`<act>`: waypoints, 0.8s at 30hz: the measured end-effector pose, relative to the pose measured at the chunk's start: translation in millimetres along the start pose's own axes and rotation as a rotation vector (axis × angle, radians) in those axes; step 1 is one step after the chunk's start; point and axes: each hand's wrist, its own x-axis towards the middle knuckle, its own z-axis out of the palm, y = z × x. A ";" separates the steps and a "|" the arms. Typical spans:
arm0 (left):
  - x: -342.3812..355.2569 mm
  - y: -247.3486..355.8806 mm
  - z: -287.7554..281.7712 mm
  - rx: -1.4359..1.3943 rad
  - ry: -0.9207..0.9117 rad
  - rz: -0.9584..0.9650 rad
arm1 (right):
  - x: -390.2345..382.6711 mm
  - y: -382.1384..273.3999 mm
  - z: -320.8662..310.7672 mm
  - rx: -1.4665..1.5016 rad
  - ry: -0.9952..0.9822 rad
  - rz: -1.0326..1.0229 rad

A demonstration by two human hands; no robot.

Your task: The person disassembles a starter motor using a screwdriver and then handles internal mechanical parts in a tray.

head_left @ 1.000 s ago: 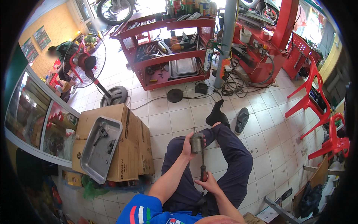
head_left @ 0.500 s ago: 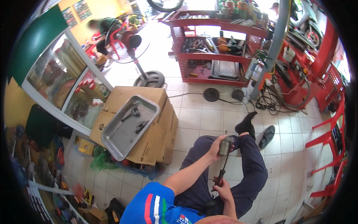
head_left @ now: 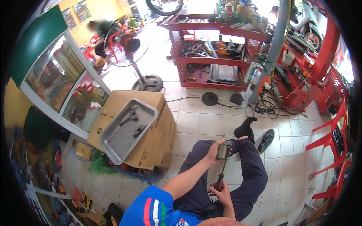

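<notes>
My left hand [head_left: 212, 153] is closed around a small grey-metal cylindrical part [head_left: 223, 151] that looks like a little motor, with a thin rod standing out of its far end. It is held above my bent legs, near the knee. My right hand [head_left: 224, 194] grips the dark handle of a screwdriver [head_left: 219, 181], and the shaft points up to the near end of the metal part. Whether the tip sits in a screw is too small to tell. To the left, a metal tray [head_left: 115, 148] holds dark metal pieces [head_left: 129, 118].
The tray rests on a cardboard box [head_left: 158, 140]. Ahead stands a red tool cart [head_left: 211, 85] beside a grey post [head_left: 272, 60] with tangled cables [head_left: 269, 111]. A black shoe [head_left: 266, 140] lies by my foot. Red chairs [head_left: 328, 141] stand right; a fan [head_left: 132, 44] and a seated person are beyond.
The whole view has shifted slightly, so things sit a little lower and further left. Both hands keep their holds on the metal part and the screwdriver; the right-hand fingers have shifted slightly on the handle.
</notes>
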 end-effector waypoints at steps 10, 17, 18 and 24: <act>-7.1 5.1 9.9 0.035 -0.003 -0.003 | 9.8 19.1 -14.3 -0.011 -0.081 -0.068; -7.7 3.5 6.8 0.031 -0.019 -0.007 | -1.5 -13.6 0.4 -0.254 0.067 0.099; -7.3 3.0 5.3 0.034 -0.021 -0.007 | -2.2 -16.2 1.7 -0.307 0.091 0.115; -7.9 4.5 11.2 0.015 0.015 0.003 | 6.2 15.2 -12.8 -0.106 -0.038 -0.115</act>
